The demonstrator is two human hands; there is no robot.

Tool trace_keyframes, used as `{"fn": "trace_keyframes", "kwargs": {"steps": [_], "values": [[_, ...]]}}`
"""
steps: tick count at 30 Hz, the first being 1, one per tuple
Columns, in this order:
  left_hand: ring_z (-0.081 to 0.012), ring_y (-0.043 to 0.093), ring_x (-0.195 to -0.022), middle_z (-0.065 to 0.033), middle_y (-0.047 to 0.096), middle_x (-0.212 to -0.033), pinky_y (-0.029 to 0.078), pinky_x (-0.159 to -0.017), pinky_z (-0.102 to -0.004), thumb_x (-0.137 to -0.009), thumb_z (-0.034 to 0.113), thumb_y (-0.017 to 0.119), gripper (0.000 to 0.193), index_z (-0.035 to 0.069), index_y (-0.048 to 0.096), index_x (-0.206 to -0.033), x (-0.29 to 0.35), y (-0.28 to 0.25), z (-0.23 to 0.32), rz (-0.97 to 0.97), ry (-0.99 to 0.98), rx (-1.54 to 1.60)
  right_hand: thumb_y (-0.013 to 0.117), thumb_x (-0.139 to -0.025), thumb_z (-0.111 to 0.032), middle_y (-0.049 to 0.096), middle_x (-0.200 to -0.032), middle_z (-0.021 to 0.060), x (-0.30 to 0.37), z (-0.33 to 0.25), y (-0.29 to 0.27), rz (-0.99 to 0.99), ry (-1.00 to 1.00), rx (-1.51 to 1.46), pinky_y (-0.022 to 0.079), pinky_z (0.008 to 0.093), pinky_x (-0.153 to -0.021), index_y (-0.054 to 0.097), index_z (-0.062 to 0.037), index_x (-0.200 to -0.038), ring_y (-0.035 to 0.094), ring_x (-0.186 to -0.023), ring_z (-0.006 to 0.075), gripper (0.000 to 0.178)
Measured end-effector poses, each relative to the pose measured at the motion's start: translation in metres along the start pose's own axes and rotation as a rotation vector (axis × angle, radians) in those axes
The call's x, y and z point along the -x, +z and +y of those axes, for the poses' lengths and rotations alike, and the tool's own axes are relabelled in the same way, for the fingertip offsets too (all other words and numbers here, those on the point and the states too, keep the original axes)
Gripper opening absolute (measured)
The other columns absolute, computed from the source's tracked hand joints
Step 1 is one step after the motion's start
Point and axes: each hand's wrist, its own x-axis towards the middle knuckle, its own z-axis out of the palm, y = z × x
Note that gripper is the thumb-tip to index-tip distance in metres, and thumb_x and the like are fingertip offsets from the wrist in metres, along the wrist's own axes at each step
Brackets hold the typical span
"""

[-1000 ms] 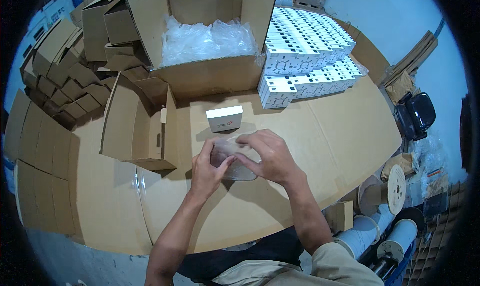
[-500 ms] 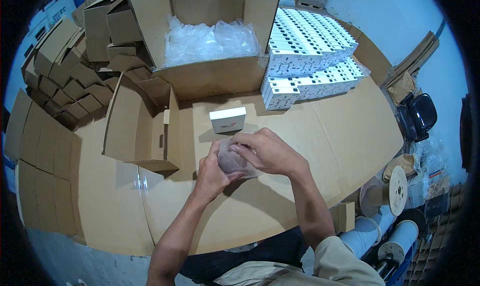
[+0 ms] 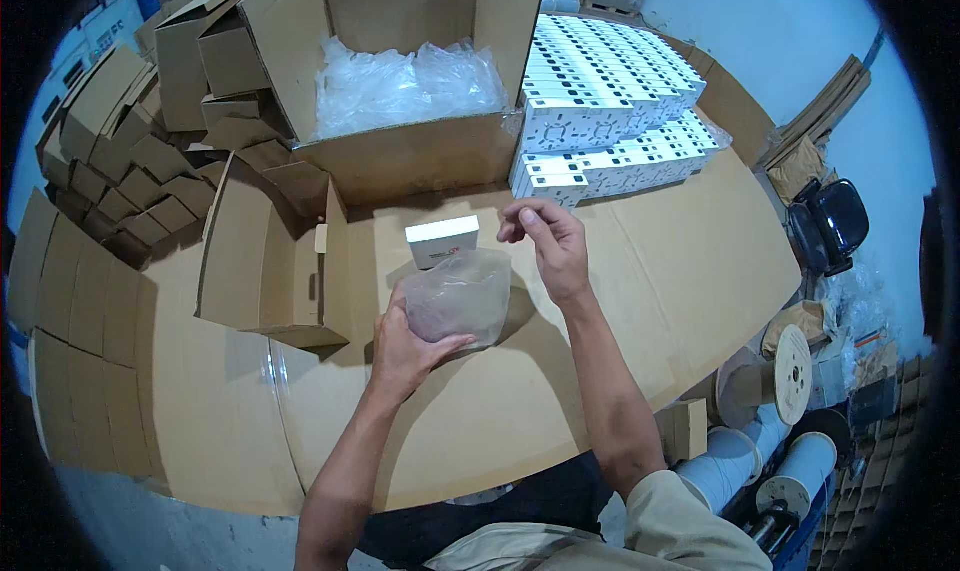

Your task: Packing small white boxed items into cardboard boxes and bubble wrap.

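- Now that the right hand [image 3: 560, 256] is off it, the left hand [image 3: 402, 348] alone grips the translucent bag [image 3: 460, 296].
- Right-hand fingers [image 3: 532, 209]: half-open, nothing visible between them.
- Bag: just on the near side of the white box [image 3: 442, 236].

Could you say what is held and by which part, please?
The left hand holds a plastic bag by its lower left side; the right hand, nothing.

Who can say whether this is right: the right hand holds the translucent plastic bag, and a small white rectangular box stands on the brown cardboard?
Wrong hand: the head view shows the left hand holding the translucent plastic bag; the white box stands on the cardboard.
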Motion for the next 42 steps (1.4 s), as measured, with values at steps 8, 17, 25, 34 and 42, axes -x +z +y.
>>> {"fn": "trace_keyframes", "kwargs": {"steps": [8, 17, 25, 34, 42], "values": [[-0.0277, 0.068, -0.11, -0.0168, 0.069, -0.118, 0.055, -0.096, -0.0401, -0.062, 0.023, 0.098, 0.09, 0.001, 0.049, -0.133, 0.0, 0.003, -0.017, 0.045, -0.026, 0.067, 0.063, -0.095, 0.003, 0.067, -0.118, 0.0053, -0.003, 0.021, 0.008, 0.005, 0.047, 0.119, 0.053, 0.0277, -0.086, 0.068, -0.0025, -0.118, 0.061, -0.102, 0.0105, 0.025], [-0.0261, 0.068, -0.109, -0.0158, 0.068, -0.12, 0.054, -0.096, -0.04, -0.061, 0.025, 0.099, 0.093, 0.002, 0.048, -0.135, -0.002, 0.004, -0.022, 0.052, -0.021, 0.166, 0.066, -0.092, 0.004, 0.068, -0.118, 0.0058, 0.001, 0.035, 0.013, -0.146, 0.186, 0.052, 0.054, 0.0288, -0.093, 0.068, -0.0042, -0.125, 0.064, -0.107, 0.0137, 0.034], [-0.0272, 0.067, -0.11, -0.0163, 0.067, -0.122, 0.054, -0.097, -0.0402, -0.06, 0.023, 0.098, 0.092, 0.003, 0.048, -0.135, -0.002, 0.001, -0.019, 0.052, -0.029, 0.135, 0.069, -0.092, 0.004, 0.068, -0.11, 0.007, -0.001, 0.026, 0.013, 0.025, 0.229, 0.078, 0.057, 0.0281, -0.086, 0.067, -0.0011, -0.123, 0.066, -0.101, 0.0138, 0.031], [-0.0279, 0.067, -0.114, -0.0177, 0.067, -0.124, 0.053, -0.099, -0.0413, -0.061, 0.022, 0.098, 0.092, 0.003, 0.047, -0.135, -0.004, -0.001, -0.007, -0.008, -0.036, 0.036, 0.069, -0.092, 0.006, 0.063, -0.112, 0.0123, -0.004, 0.026, 0.008, 0.158, -0.002, -0.252, 0.065, 0.0359, -0.082, 0.054, 0.0001, -0.119, 0.067, -0.102, 0.0196, 0.031], [-0.0304, 0.066, -0.115, -0.0183, 0.067, -0.126, 0.052, -0.1, -0.0424, -0.061, 0.023, 0.098, 0.096, 0.001, 0.045, -0.138, -0.005, -0.004, -0.015, -0.024, -0.062, -0.004, 0.069, -0.092, 0.005, 0.061, -0.113, 0.0129, -0.003, 0.019, 0.009, 0.145, 0.023, -0.428, 0.066, 0.0432, -0.085, 0.051, -0.0008, -0.112, 0.068, -0.103, 0.0222, 0.027]]}}
